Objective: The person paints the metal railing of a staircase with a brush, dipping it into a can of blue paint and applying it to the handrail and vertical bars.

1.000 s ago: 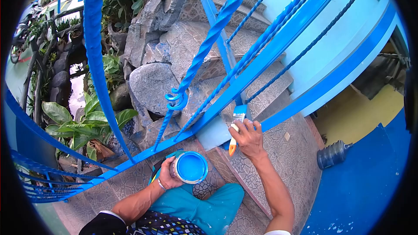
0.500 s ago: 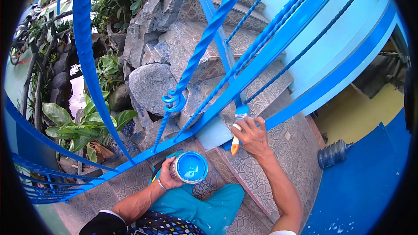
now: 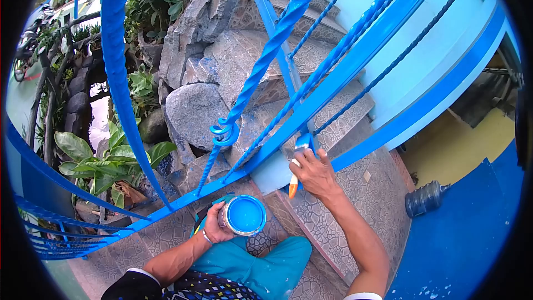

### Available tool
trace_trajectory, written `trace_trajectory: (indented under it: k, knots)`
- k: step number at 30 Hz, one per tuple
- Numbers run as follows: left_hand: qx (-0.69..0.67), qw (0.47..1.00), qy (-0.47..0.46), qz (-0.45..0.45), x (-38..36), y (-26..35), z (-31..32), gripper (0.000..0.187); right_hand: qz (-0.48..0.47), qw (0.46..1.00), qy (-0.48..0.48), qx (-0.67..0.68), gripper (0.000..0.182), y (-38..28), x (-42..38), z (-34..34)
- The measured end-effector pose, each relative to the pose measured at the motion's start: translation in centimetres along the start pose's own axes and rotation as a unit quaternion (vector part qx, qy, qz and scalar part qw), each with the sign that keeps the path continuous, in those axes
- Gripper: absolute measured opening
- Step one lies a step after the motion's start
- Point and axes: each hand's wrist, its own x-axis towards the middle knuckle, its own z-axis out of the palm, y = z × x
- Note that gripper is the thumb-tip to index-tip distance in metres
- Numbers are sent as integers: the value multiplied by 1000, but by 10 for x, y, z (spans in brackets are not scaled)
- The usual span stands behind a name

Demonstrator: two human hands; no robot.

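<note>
My left hand is wrapped round the side of an open paint can, which shows bright blue paint inside and sits above my lap. In my right hand is a paintbrush with a white and orange handle pointing down toward me. Its blue-coated bristles point up and lie right at the lower end of a blue metal railing, near the foot of a flat post. Twisted blue balusters rise to the left of the brush.
Tiled steps climb behind the railing, beside rough grey rocks. Leafy plants grow at left. A large plastic water bottle lies on its side at right, by a blue surface.
My right hand has shifted slightly left with the paintbrush, whose handle is now more upright. My left hand holds the paint can in nearly the same place.
</note>
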Motion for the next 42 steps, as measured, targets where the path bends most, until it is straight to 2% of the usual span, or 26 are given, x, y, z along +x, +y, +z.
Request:
trace_trajectory:
  k: [4, 12, 18, 21, 29, 30, 36, 39, 42]
  knots:
    - [20, 1000, -12, 6, -5, 0, 2, 63, 5, 1000, 4, -16, 11, 3, -4, 17]
    - [-3, 1000, -15, -4, 0, 2, -6, 62, 0, 990, -127, 66, 13, -22, -51, -8]
    - [5, 1000, 7, 6, -5, 0, 4, 60, 13, 999, -30, 36, 8, -11, -15, -4]
    - [17, 1000, 7, 16, -5, 0, 4, 58, 17, 1000, -18, -17, 9, -5, -11, 6]
    - [2, 1000, -5, 8, -3, 1, 2, 58, -1, 997, -75, 35, 9, -29, -75, -2]
    - [4, 1000, -4, 8, -4, 0, 5, 58, -17, 996, -88, 19, 10, -32, -77, -7]
    - [8, 1000, -6, 10, -5, -1, 4, 57, 27, 988, -137, 69, 7, -31, -55, -13]
    - [12, 1000, 1, 14, -6, -1, 5, 58, 31, 994, -103, 21, 9, -31, -42, 0]
    - [4, 1000, 7, 17, -5, -1, 4, 59, 26, 1000, -16, -1, 10, -33, -39, 2]
